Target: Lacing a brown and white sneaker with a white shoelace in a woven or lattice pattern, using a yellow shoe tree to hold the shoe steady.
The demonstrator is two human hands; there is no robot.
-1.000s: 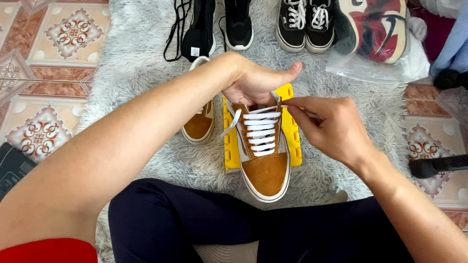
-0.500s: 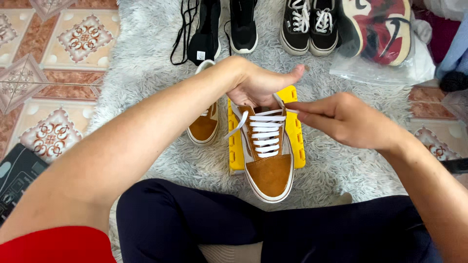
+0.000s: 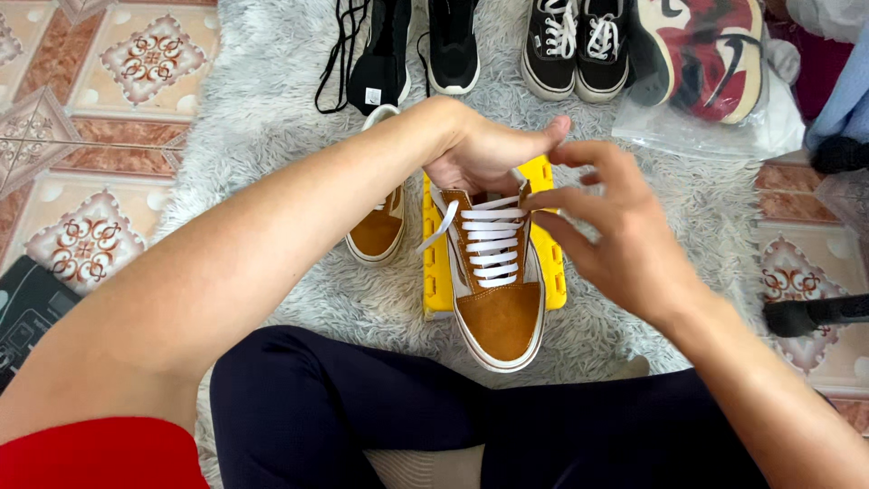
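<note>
On the grey shag rug point(image 3: 272, 154) in front of our crossed legs, we log one tan suede sneaker point(image 3: 496, 299) with white laces point(image 3: 493, 244), seated on a yellow plastic stand point(image 3: 436, 263), toe pointing toward us. Our left hand point(image 3: 484, 149) curls over the collar and tongue end, fingers tucked down out of sight, thumb stretched across the top. Our right hand point(image 3: 606, 226) hovers at the upper eyelets, fingers loosely spread; we cannot tell whether the fingertips pinch a lace end. One loose lace tail hangs off the sneaker's left side. Its tan mate point(image 3: 380, 222) lies just beside the stand, mostly under our forearm. Black sneakers point(image 3: 570, 45), a red-and-white shoe on a clear bag point(image 3: 697, 131), and tangled black laces point(image 3: 339, 54) line the far edge. Risks, as we judge them: the free tail slipping back through its eyelet if the left hand eases, uneven lace ends, and the sneaker rocking off the stand under a sideways pull.
</note>
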